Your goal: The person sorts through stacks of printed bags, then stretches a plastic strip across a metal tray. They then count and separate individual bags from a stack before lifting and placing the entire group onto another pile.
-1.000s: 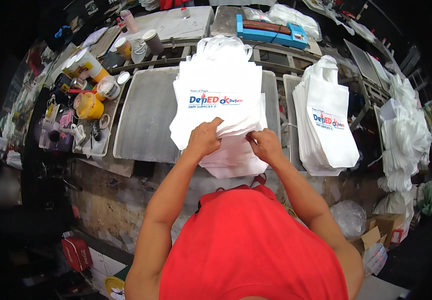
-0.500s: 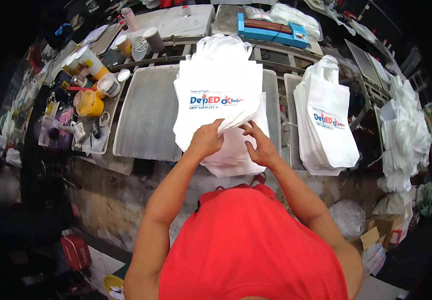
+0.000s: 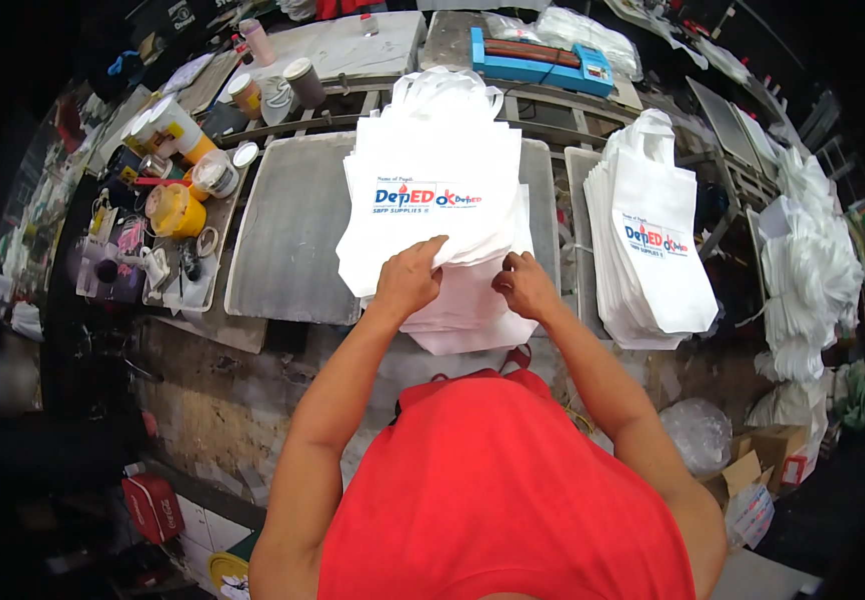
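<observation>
A stack of white printed bags (image 3: pixel 428 150), handles toward the far side, lies in front of me on a grey board. My left hand (image 3: pixel 411 280) is closed on the bottom edge of the upper bags, thumb side toward the middle. Below that edge, more white bags (image 3: pixel 463 315) show. My right hand (image 3: pixel 528 287) has its fingers curled and pressed together by the bags' lower right edge. Whether a bag edge is between those fingertips cannot be made out. To the right lies a second pile of printed bags (image 3: pixel 653 190).
Yellow and white tubs (image 3: pixel 175 210) and small tools crowd a tray on the left. Behind the boards stands a blue heat sealer (image 3: pixel 543 62). More white bags (image 3: pixel 808 270) hang in a bundle at far right, above an open cardboard box (image 3: pixel 743 480).
The lifted lower right corner of the upper bags has come down flatter. My right hand has moved slightly right, its spread fingers now drawn together. My left hand stays at the bottom edge.
</observation>
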Demonstrator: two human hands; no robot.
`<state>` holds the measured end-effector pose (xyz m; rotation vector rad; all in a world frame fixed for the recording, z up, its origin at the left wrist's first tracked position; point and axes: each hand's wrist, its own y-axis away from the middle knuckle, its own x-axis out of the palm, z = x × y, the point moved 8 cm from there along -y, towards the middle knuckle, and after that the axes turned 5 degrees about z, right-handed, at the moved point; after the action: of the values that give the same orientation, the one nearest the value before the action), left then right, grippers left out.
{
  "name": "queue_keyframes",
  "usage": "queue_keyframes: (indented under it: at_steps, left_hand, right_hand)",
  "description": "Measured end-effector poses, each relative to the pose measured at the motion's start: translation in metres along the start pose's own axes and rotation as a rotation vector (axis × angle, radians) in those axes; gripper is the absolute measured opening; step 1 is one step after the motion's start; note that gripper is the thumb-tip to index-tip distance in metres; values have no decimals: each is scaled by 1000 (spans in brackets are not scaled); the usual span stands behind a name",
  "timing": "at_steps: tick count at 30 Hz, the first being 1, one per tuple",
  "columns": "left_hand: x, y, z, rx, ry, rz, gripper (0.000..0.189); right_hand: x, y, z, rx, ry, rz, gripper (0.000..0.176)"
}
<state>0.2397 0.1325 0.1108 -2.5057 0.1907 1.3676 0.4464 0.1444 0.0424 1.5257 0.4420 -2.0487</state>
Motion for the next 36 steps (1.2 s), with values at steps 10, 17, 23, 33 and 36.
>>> queue_keyframes:
  at_steps: [10,17,23,33,36]
  left_hand:
    - [0,-2,2,1,36,10,53]
    - [0,-3,3,5,47,5,51]
    - [0,-4,4,-2,49,15,52]
    - [-5,4,1,-78,97,-98,55]
    - [-8,1,4,-51,28,-99,54]
  right_hand:
    - [-3,-10,-4,16,-1,60,23]
    - [3,-5,2,-44,-6,56,20]
    - [-7,-10,1,8,-63,71,20]
    - [-55,0,40,-138,-576,-429,36]
    - [-23,10,45,-186,-324,-266,64]
